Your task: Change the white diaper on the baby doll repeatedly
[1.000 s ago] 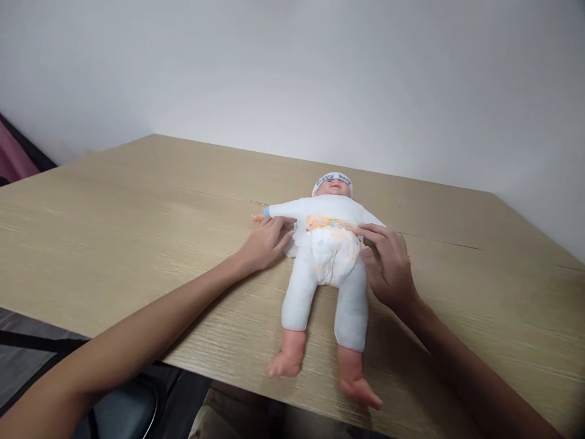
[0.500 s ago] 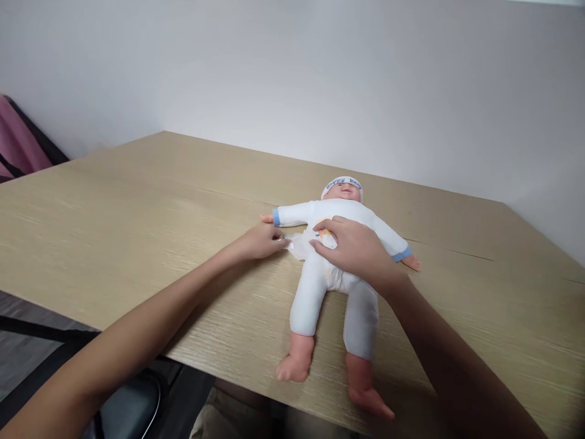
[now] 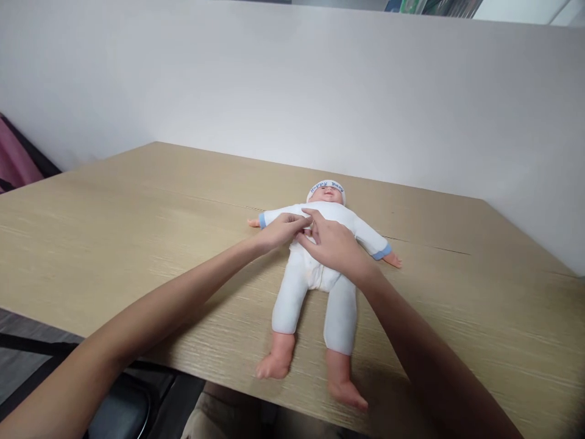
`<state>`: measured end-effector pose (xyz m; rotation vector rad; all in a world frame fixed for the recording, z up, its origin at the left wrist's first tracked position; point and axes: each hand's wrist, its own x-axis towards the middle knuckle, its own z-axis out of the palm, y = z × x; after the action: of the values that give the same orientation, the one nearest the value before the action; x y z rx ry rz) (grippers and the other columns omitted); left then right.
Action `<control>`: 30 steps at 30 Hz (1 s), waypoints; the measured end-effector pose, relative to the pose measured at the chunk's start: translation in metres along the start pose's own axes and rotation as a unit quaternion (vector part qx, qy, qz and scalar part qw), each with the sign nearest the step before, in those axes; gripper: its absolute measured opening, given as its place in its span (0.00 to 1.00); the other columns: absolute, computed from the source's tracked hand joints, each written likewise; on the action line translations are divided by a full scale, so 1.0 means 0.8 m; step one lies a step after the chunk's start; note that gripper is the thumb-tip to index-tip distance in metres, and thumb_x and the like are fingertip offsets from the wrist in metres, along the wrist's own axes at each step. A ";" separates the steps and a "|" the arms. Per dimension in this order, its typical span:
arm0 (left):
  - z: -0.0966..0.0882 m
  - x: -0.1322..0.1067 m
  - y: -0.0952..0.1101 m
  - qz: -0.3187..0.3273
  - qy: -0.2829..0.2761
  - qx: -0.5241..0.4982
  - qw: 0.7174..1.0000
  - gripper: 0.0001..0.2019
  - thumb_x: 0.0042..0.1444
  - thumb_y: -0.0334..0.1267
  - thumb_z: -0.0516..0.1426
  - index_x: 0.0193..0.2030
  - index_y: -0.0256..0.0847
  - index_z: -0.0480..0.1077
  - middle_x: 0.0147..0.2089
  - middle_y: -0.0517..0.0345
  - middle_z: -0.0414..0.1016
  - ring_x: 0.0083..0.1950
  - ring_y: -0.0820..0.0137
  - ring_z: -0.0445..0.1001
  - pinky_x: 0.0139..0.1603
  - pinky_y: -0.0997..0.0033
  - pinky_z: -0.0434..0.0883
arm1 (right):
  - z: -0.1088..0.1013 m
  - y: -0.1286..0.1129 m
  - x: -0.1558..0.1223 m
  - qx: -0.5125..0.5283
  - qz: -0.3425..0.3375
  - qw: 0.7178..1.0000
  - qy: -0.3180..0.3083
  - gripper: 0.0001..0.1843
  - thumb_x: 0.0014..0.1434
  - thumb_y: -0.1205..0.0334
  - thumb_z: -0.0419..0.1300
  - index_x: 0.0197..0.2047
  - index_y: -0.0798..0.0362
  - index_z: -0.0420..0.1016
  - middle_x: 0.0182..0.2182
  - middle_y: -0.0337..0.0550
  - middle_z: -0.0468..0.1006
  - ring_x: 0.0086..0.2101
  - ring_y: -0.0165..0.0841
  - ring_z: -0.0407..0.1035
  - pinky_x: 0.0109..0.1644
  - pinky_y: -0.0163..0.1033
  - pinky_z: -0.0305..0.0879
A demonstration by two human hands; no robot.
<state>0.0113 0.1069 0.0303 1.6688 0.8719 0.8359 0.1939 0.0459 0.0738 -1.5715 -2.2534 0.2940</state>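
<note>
A baby doll [image 3: 331, 211] in white clothes with blue cuffs and a lettered cap lies on its back, feet towards me. Around its hips is a white diaper [image 3: 315, 274], its upper front mostly covered by my hands. My left hand [image 3: 286, 230] is closed at the doll's waist, its fingertips pinching the diaper's side tab. My right hand [image 3: 336, 244] rests over the doll's belly, thumb and index finger apart, with the fingertips meeting those of my left hand. The other right fingers are partly hidden against the diaper front.
The wooden table [image 3: 137, 207] reaches back to a pale partition [image 3: 274, 85]. A dark chair [image 3: 121, 408] stands below the front edge at left. Pink cloth [image 3: 18, 158] shows at the far left.
My left hand has brought the diaper's side tab from beside the doll inward over its waist, up to my right hand. The camera view has shifted, so the doll appears further left.
</note>
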 end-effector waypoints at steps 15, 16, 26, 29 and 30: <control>0.017 -0.005 -0.092 0.071 0.120 -0.079 0.987 0.25 0.67 0.62 0.67 0.54 0.44 0.71 0.41 0.59 0.72 0.41 0.66 0.71 0.43 0.67 0.68 | 0.002 0.019 0.009 0.115 0.023 0.993 0.030 0.25 0.71 0.63 0.57 0.68 0.48 0.79 0.28 0.33 0.73 0.30 0.36 0.69 0.39 0.40 0.60; 0.017 -0.004 -0.092 0.071 0.121 -0.084 0.987 0.25 0.66 0.62 0.68 0.53 0.43 0.72 0.40 0.59 0.72 0.40 0.67 0.70 0.42 0.68 0.67 | 0.004 0.020 0.010 0.120 0.021 0.992 0.044 0.25 0.70 0.65 0.58 0.68 0.48 0.79 0.27 0.33 0.73 0.30 0.35 0.69 0.39 0.40 0.60; 0.019 -0.038 -0.041 0.106 0.259 0.095 0.955 0.14 0.70 0.42 0.63 0.59 0.42 0.70 0.61 0.51 0.78 0.36 0.73 0.66 0.44 0.66 0.69 | -0.012 0.002 -0.017 0.059 0.026 0.983 0.171 0.22 0.62 0.72 0.65 0.58 0.49 0.83 0.26 0.31 0.74 0.30 0.35 0.71 0.44 0.41 0.64; 0.021 -0.080 -0.006 0.162 0.161 0.147 0.962 0.12 0.76 0.44 0.58 0.60 0.44 0.73 0.59 0.52 0.80 0.37 0.70 0.69 0.42 0.66 0.68 | -0.021 -0.021 -0.067 0.080 -0.011 0.988 0.133 0.12 0.67 0.67 0.65 0.53 0.47 0.83 0.23 0.29 0.72 0.27 0.33 0.70 0.39 0.40 0.62; 0.022 -0.095 0.003 0.186 0.087 0.170 0.964 0.11 0.77 0.45 0.57 0.59 0.44 0.74 0.57 0.53 0.81 0.39 0.69 0.72 0.43 0.66 0.68 | -0.020 -0.027 -0.087 0.090 -0.034 0.990 0.105 0.07 0.69 0.65 0.65 0.49 0.47 0.82 0.23 0.29 0.71 0.26 0.32 0.69 0.37 0.39 0.62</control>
<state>-0.0108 0.0325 0.0206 2.1272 0.8691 1.1505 0.2031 -0.0274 0.0837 -1.3638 -2.0522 0.2906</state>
